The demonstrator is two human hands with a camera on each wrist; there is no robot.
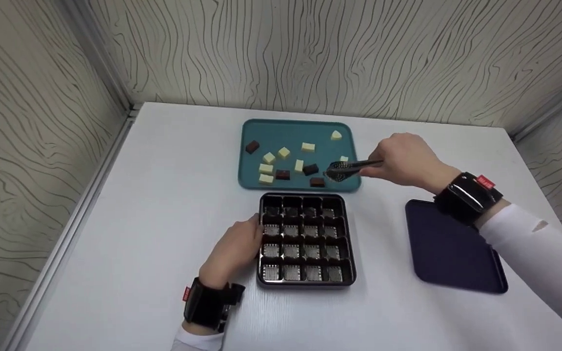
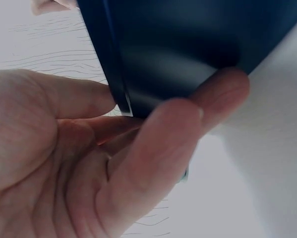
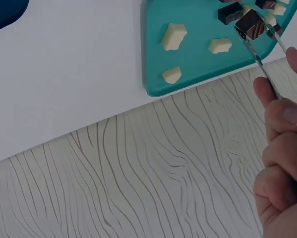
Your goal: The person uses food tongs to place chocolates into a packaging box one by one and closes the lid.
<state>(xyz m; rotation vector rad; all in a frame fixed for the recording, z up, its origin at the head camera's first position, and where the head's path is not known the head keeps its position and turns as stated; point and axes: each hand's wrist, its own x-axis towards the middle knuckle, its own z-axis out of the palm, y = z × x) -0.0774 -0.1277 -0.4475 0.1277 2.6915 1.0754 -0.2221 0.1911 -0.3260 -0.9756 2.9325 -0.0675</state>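
My right hand (image 1: pixel 405 161) grips a pair of metal tongs (image 1: pixel 359 166) above the right part of a teal tray (image 1: pixel 281 130). In the right wrist view, a dark chocolate piece (image 3: pixel 250 25) sits between the tong tips. Scattered on the tray are cream-coloured pieces (image 1: pixel 308 146) and brown chocolate pieces (image 1: pixel 283 174). My left hand (image 1: pixel 232 251) holds the left side of a black compartment box (image 1: pixel 352 243). Thumb and fingers meet the box's edge in the left wrist view. Dark pieces (image 1: pixel 291 211) lie in the box's far row; the nearer compartments show ridged bottoms.
A dark blue tray (image 1: pixel 451 253) lies on the white table (image 1: pixel 173 195) at the right, partly under my right forearm. Wood-patterned panels (image 1: pixel 305 58) stand behind the table and at both sides. The teal tray is just beyond the box.
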